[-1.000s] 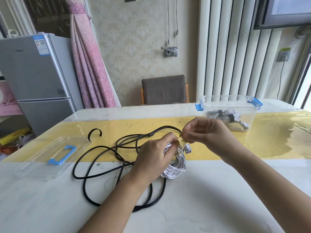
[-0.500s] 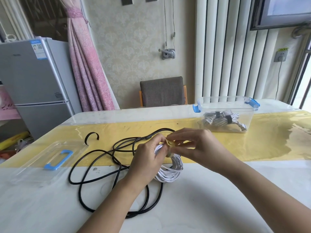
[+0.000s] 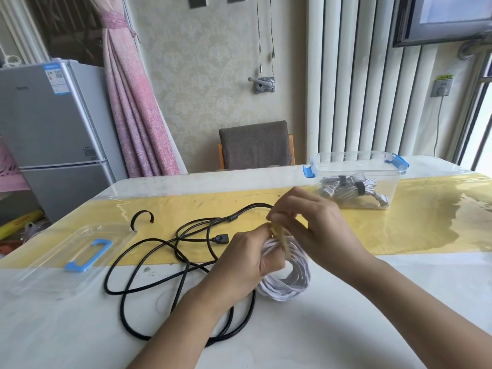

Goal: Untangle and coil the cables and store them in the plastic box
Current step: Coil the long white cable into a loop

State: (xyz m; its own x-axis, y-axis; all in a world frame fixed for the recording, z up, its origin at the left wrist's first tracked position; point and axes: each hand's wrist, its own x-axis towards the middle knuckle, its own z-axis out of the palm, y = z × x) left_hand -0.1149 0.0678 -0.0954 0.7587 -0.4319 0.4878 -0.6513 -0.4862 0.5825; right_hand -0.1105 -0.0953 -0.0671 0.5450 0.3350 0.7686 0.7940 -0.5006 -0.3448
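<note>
Grip — left hand (image 3: 239, 262) holds white coil (image 3: 290, 284) (on edge), right hand (image 3: 322, 227) pinches tie (image 3: 279, 235).

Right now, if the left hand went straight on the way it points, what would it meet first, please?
The left hand, gripping the white cable coil, points forward and right; it would probably meet the right hand, pinching the yellow tie, almost at once.

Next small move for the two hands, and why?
Probably wrap the yellowish tie fully round the white coiled cable and fasten it. The left hand grips the coil while the right hand pinches the tie at its top, so the bundle looks not yet secured; the clear plastic box with blue latches stands open beyond.
</note>
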